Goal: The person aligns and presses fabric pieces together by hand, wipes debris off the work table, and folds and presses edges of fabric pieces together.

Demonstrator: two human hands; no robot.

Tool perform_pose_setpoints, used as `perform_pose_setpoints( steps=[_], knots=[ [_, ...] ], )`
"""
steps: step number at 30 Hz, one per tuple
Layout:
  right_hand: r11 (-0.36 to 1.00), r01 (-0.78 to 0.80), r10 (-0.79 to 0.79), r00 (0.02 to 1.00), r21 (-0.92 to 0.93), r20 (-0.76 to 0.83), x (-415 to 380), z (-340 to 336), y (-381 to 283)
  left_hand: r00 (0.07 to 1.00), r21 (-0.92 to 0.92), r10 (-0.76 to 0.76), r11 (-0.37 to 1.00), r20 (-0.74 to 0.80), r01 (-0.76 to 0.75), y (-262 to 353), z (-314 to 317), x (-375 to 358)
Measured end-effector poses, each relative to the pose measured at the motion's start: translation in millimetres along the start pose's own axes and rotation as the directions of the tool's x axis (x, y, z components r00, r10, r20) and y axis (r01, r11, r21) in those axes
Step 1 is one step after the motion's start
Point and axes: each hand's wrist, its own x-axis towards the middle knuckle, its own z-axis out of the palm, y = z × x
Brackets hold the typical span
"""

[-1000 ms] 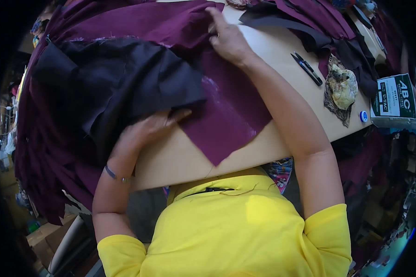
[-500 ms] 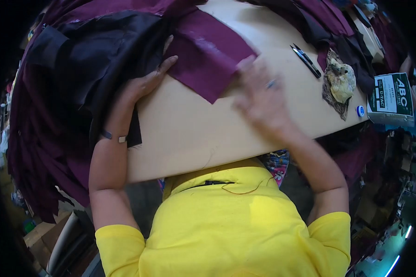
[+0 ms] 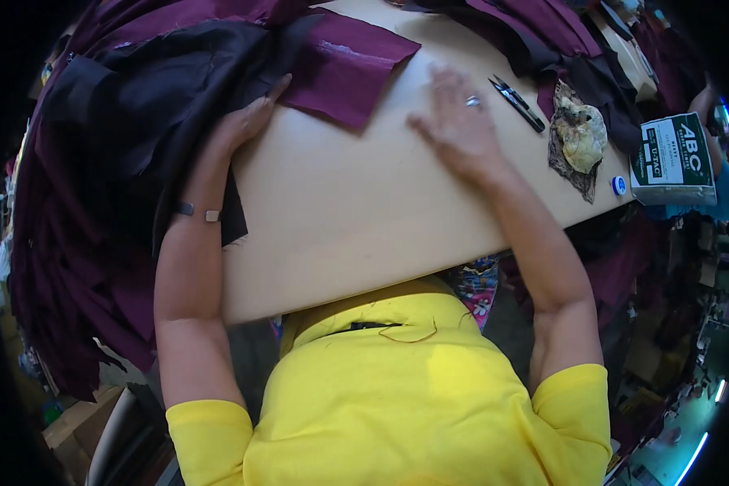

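Note:
My left hand [image 3: 249, 123] is at the right edge of a dark cloth [image 3: 170, 89]. Its thumb shows against the table, and the cloth covers most of its other fingers; it appears to grip that edge. Beyond it, a maroon cloth piece [image 3: 352, 69] lies flat with a pale streak across it. To the right, my right hand [image 3: 462, 125] is palm down over the pale table [image 3: 340, 219], fingers apart and slightly blurred, holding nothing. It is clear of the maroon piece. A ring [image 3: 472, 101] is on one finger.
Black thread snips [image 3: 518, 104] lie right of my right hand. Past them are a crumpled yellowish item [image 3: 579, 138], a small blue-and-white cap [image 3: 619, 185] and a green-and-white ABC box [image 3: 674, 160] at the table edge. More maroon cloth [image 3: 65, 275] hangs at the left.
My right hand has come off the corner of the maroon piece and moved up over the table. The maroon piece now sits farther up and left. My left hand stays at the dark cloth.

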Motion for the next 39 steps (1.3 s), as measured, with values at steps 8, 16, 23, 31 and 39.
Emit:
perform_pose_setpoints(
  steps=[8,16,23,31,39],
  knots=[
    [0.981,-0.036,0.041,0.999,0.191,-0.024,25,-1,10,0.978,-0.001,-0.206,0.978,0.005,0.206,23,0,17],
    [0.92,0.372,-0.387,0.91,0.12,0.147,-32,-15,-78,0.939,-0.047,-0.335,0.94,0.082,0.339,-9,31,30],
    [0.995,-0.036,0.042,0.997,0.09,-0.06,45,6,27,0.91,-0.26,-0.353,0.878,0.216,0.402,37,-11,10],
    [0.984,0.114,-0.122,0.991,0.137,0.049,31,-11,50,0.966,-0.05,-0.244,0.967,0.09,0.249,20,0,18],
    [0.903,0.398,-0.42,0.898,0.162,0.135,-13,-22,-7,0.909,-0.082,-0.411,0.906,0.068,0.416,27,3,18]
  ],
)
